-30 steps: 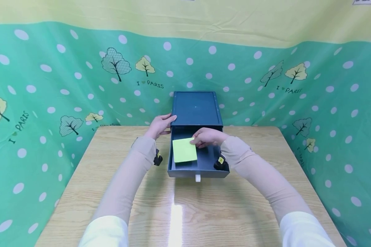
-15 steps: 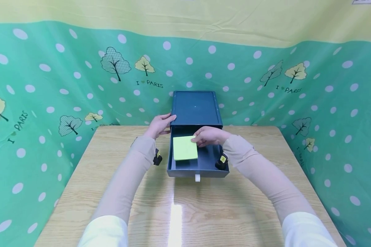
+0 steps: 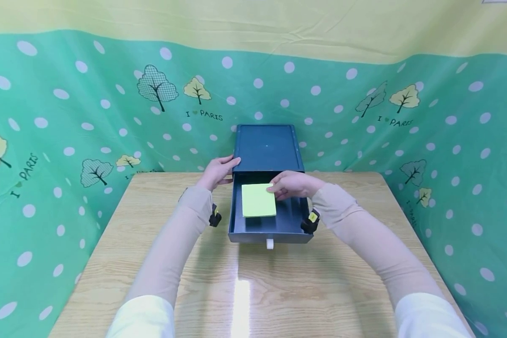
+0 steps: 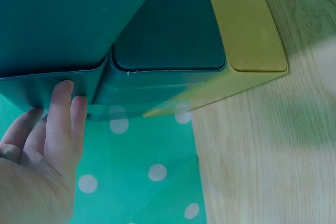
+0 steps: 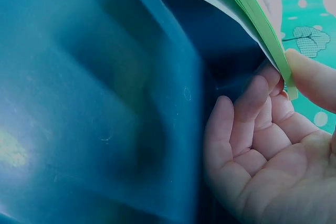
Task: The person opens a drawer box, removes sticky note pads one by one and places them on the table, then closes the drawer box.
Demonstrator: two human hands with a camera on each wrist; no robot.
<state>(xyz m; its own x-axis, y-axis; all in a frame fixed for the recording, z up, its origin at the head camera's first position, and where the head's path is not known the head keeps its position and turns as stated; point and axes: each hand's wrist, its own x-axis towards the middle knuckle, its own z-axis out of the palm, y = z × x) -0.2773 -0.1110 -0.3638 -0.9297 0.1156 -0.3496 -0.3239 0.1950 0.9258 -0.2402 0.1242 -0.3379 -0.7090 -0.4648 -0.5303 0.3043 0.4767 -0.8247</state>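
Observation:
My right hand (image 3: 293,185) pinches a lime-green sticky note pad (image 3: 258,200) by its right edge, between thumb and fingers. The pad is over the pulled-out blue drawer (image 3: 287,220), which has a white pull tab on its front. In the right wrist view the pad (image 5: 262,30) shows its stacked sheets edge-on and a pale backing. My left hand (image 3: 218,172) touches the left side of the dark blue cabinet (image 3: 267,148). In the left wrist view the fingers (image 4: 62,124) lie fairly straight against the cabinet side; the thumb is hidden there.
Below the open drawer, the left wrist view shows another blue drawer (image 4: 168,35) and a yellow drawer (image 4: 252,30) lowest. The cabinet stands at the back of a wooden table (image 3: 152,244). A green dotted curtain (image 3: 321,122) hangs behind and along both sides.
My right hand has moved a little right and back, carrying the sticky note pad with it over the drawer. The left hand and cabinet have stayed in place.

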